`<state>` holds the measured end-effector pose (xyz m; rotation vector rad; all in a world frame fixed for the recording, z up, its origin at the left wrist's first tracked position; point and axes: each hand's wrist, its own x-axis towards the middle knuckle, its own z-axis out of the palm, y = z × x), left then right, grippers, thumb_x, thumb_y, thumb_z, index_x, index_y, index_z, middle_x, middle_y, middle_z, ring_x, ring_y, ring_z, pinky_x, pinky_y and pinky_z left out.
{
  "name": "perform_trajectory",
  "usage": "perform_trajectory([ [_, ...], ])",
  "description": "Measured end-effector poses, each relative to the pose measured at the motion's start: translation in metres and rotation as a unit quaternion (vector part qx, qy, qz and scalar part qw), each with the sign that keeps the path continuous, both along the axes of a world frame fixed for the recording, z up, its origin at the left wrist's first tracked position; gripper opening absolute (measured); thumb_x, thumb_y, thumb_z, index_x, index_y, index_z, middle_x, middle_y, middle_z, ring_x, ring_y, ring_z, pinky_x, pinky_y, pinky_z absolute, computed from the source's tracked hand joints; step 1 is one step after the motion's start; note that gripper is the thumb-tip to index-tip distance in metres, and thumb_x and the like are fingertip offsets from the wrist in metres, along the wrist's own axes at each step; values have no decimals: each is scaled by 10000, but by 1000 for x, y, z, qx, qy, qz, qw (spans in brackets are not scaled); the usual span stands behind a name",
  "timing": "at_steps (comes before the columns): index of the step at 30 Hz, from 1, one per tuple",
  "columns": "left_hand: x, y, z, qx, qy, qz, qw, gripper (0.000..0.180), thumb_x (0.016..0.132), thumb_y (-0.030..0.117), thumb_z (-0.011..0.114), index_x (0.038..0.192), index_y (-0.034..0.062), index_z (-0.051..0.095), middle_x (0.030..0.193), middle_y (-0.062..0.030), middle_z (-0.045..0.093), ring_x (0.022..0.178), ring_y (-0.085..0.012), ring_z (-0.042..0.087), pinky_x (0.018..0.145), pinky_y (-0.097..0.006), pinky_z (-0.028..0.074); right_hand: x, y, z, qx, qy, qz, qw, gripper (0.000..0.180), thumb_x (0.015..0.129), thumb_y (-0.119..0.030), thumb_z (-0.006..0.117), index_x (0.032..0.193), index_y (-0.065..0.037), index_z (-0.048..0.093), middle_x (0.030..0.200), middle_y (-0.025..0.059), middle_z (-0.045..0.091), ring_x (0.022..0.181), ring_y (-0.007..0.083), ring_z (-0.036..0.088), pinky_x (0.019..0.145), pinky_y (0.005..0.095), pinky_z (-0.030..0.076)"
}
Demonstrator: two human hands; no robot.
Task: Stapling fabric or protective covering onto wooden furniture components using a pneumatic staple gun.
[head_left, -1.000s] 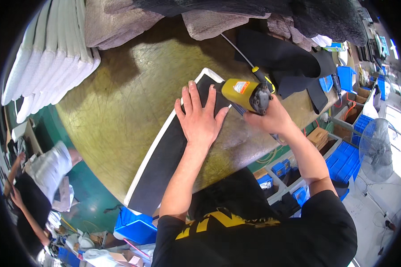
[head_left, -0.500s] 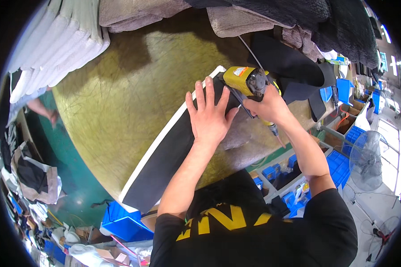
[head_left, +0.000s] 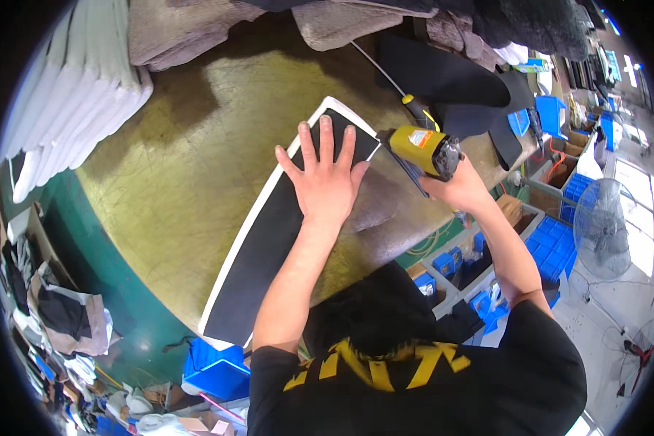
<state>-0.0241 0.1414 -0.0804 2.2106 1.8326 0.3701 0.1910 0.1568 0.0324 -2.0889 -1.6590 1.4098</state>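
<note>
A long panel (head_left: 258,258), black on its upper face with a white padded border, lies slantwise on the table. My left hand (head_left: 323,182) rests flat on its far part with fingers spread, pressing the black face. My right hand (head_left: 461,187) is wrapped round the grip of a yellow and black staple gun (head_left: 416,148). The gun's nose is close to the panel's far right corner; whether it touches cannot be made out. A screwdriver (head_left: 416,109) with a yellow and black handle and a long shaft lies beyond the gun.
The worn yellowish table (head_left: 160,196) has a curved left edge. White padded pieces (head_left: 69,94) are stacked far left; brown fabric pieces (head_left: 185,33) lie at the back. Black sheets (head_left: 443,73) lie far right. Blue bins (head_left: 552,243) and a fan (head_left: 602,229) stand to the right.
The staple gun has moved right, off the panel's far end to beside its corner, uncovering that end. My left hand stays flat on the panel, shifted slightly. The view has shifted too.
</note>
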Motion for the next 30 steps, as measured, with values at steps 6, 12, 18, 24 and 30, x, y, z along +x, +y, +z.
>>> perform_trajectory([
  [6,2,0,0,-14,40,-38,998,510,917,502,631,1406,382,549,1600,-66,354,1502,-402,221,1062,-841,131,26,-23,-23,-62,-55,9,997,405,780,-91,746,1159,19,652,886,72,699,789,135,652,728,313,542],
  [12,7,1,3,-19,50,-37,998,498,926,494,622,1405,379,548,1602,-72,349,1506,-412,204,1077,-829,111,20,-17,-26,-47,-29,-10,998,345,742,-217,729,941,62,688,769,209,684,738,292,696,708,412,539],
  [18,7,1,2,-3,55,-31,998,515,911,497,636,1403,373,551,1588,-76,369,1503,-394,217,1087,-817,110,-5,-5,-9,-15,-56,15,998,364,738,-166,716,1024,55,673,811,235,696,810,345,705,757,412,542],
  [24,-12,-20,-6,2,-12,-9,1000,590,885,482,664,1414,239,569,1549,-153,410,1453,-398,325,1122,-728,203,4,-27,-34,-27,-130,25,991,565,764,-264,815,1206,30,622,1084,243,685,1072,344,664,942,423,516],
  [30,-84,-127,6,-69,18,125,990,681,898,408,662,1479,103,479,1573,-232,353,1473,-444,292,1165,-663,194,32,-32,-40,-35,-25,-14,999,386,847,-240,789,1060,35,622,711,71,670,619,154,654,670,321,541],
])
